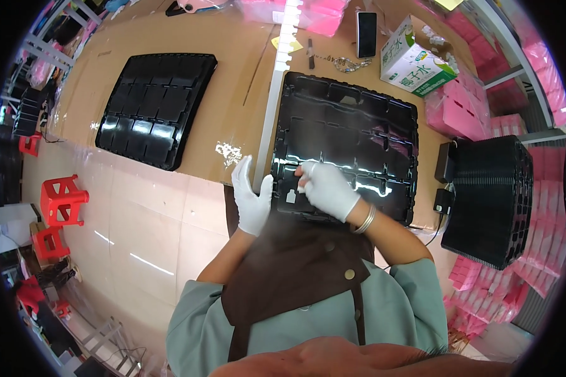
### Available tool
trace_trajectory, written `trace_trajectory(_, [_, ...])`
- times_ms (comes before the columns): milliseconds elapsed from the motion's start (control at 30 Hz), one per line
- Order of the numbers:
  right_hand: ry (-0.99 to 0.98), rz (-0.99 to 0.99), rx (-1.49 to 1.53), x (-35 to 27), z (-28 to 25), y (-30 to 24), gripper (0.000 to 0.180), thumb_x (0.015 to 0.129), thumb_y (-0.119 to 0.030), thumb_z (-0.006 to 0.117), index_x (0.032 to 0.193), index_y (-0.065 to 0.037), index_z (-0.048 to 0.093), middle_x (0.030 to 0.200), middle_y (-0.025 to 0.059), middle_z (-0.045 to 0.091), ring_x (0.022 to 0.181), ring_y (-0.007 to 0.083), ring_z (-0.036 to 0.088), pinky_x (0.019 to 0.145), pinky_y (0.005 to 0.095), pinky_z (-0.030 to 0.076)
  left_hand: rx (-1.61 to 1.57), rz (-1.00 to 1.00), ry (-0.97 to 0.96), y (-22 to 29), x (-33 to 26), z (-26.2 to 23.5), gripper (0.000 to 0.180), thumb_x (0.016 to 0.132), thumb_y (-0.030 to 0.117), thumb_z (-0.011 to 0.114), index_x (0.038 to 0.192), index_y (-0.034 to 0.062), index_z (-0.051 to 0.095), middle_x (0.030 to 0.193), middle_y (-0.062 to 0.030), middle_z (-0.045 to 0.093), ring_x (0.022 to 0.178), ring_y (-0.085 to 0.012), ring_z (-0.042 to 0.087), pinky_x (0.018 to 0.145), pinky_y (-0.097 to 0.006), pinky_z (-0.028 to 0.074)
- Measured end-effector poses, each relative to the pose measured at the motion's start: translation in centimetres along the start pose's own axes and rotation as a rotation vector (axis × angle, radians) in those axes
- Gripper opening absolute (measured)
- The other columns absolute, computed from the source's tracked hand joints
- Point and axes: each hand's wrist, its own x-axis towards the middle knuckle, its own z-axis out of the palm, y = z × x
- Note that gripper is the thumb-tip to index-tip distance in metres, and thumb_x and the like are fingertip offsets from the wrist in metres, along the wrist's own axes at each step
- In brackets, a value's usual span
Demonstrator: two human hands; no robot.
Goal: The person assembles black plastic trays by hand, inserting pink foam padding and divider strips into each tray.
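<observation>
A black plastic compartment tray [352, 132] lies on the cardboard-covered desk [233, 94], its near edge right under both gloved hands. The right hand [328, 188], in a white glove, rests on the tray's near row with its fingers curled in and pinched on a small white piece [301, 187]; the grip is narrow, closed on that piece. Just below and to the left of it, a second small white piece [291, 197] sits in a tray compartment. A silver bangle [363, 221] circles the wrist behind this hand.

The left hand [251, 198], also white-gloved, is just beside the right one at the tray's near left corner. Its fingers are stretched out straight and wide apart from the thumb, holding nothing; the thumb touches the tray's edge, the fingers lie along a long white strip [271, 107] that runs away from the hand beside the tray's left edge.

Well to the left of the left hand lies another black tray [157, 107], with glossy dark pieces in its compartments. To the right of the right hand stands a tall stack of black trays [493, 201]. Far beyond the hands, past the tray, are a phone [366, 34], a green and white carton [414, 60] and a metal chain [352, 63]. Pink boxes [459, 107] are piled to the right. Red plastic stools [63, 200] stand on the floor to the far left.
</observation>
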Motion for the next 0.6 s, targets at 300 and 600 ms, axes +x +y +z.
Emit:
trace_trajectory(300, [-0.053,-0.094,-0.093,-1.0,2.5,0.5,0.01,0.079,-0.002,0.056,0.087,0.0,0.062,0.077,0.0173,0.064,0.08,0.0353,0.064,0.071,0.0434,0.05,-0.002,0.053,0.004,1.2,0.1,0.3,0.046,0.089,0.012,0.06,0.13,-0.0022,0.045,0.13,-0.0202,0.044,0.121,-0.0331,0.045,0.104,-0.04,0.036])
trace_trajectory(600, [0.097,-0.073,-0.243,-0.9,3.7,0.7,0.008,0.081,-0.005,0.055,0.083,0.0,0.059,0.082,0.0188,0.062,0.078,0.0372,0.062,0.072,0.0443,0.05,0.0,0.031,0.027,1.0,-0.5,1.2,0.041,0.089,0.009,0.06,0.127,-0.0005,0.049,0.127,-0.0187,0.047,0.119,-0.0324,0.046,0.102,-0.039,0.038])
